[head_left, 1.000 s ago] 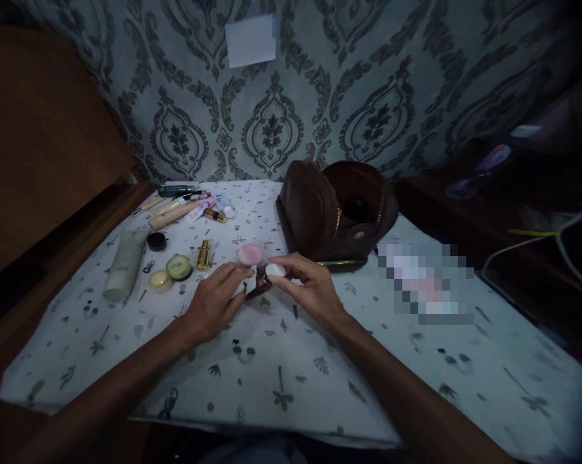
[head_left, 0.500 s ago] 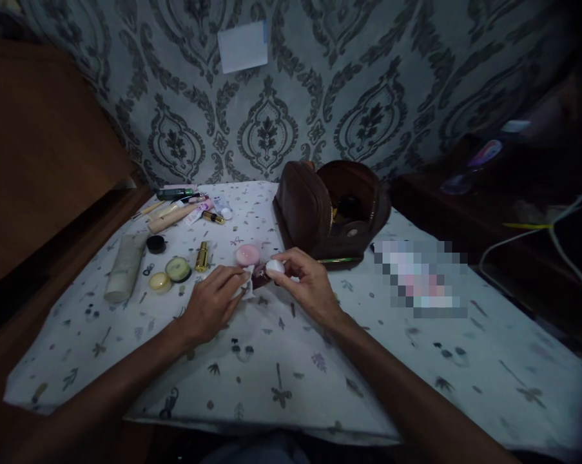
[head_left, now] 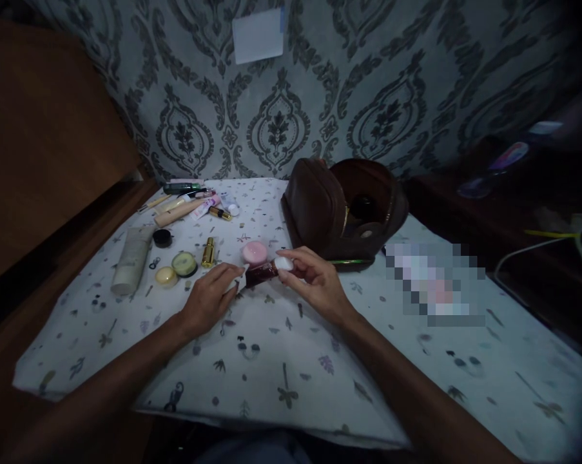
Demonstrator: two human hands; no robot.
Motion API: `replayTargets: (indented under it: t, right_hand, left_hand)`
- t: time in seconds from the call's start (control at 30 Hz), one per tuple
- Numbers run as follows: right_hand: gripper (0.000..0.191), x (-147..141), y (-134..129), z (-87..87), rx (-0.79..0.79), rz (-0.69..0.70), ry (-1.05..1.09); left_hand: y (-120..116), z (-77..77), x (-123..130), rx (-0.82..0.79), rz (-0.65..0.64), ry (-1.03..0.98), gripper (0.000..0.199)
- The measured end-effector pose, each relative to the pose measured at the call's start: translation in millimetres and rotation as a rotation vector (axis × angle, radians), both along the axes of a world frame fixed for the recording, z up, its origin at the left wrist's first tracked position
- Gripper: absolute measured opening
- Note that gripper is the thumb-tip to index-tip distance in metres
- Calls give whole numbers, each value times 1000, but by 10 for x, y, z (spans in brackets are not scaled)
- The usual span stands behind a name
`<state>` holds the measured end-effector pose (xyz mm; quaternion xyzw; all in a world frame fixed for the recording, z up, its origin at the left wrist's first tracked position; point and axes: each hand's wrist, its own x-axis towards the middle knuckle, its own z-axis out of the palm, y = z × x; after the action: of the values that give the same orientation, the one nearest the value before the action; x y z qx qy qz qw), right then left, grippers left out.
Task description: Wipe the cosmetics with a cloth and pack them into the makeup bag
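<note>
Holding the brown bottle [head_left: 260, 274] on an eight-to-two-o'clock axis, we pinch its capless end in our left hand [head_left: 206, 299], white cap [head_left: 283, 263] in our right hand [head_left: 320, 281].

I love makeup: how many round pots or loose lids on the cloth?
4: the pink one left of the bag; green one, yellow one and black one farther left. The pile may hide more.

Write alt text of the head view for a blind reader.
A person's left hand and right hand hold a white-capped dark brown container over a patterned white tablecloth. Behind, to the right, stands an open brown zippered bag; a grey squeeze tube and a green jar lie at left.
</note>
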<state>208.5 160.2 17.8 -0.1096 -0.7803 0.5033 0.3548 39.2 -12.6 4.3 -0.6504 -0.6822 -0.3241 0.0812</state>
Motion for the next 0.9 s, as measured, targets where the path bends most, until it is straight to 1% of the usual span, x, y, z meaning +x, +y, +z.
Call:
replayTargets:
  t: [0.13, 0.2, 0.27, 0.37, 0.53, 0.63, 0.7, 0.77, 0.9]
  right_hand:
    - [28, 14, -7, 32, -66, 85, 14]
    - [26, 17, -9, 37, -44, 78, 6]
    - [22, 15, -16, 37, 1, 33, -4]
    - [17, 5, -53, 37, -6, -16, -3]
    - [18, -6, -145, 51, -87, 20, -8]
    - [19, -7, -162, 46, -86, 31, 1]
    - [19, -6, -154, 38, -83, 33, -7]
    - [18, 0, -139, 34, -57, 14, -10]
    - [16, 22, -111, 56, 115, -12, 2]
  left_hand:
    - [11, -30, -31, 11, 0, -87, 29]
    - [19, -33, -36, 28, -6, -91, 28]
    - [26, -18, -24, 56, -13, -79, 27]
    - [29, 58, 47, 105, -38, -34, 28]
    - [53, 269, 284, 180, -112, 45, 34]
    - [92, 328, 381, 195, -129, 137, 37]
    - [112, 315, 381, 178, -121, 181, 40]
    - [118, 270, 333, 161, -98, 183, 42]
    - [87, 150, 174, 119, -53, 149, 41]
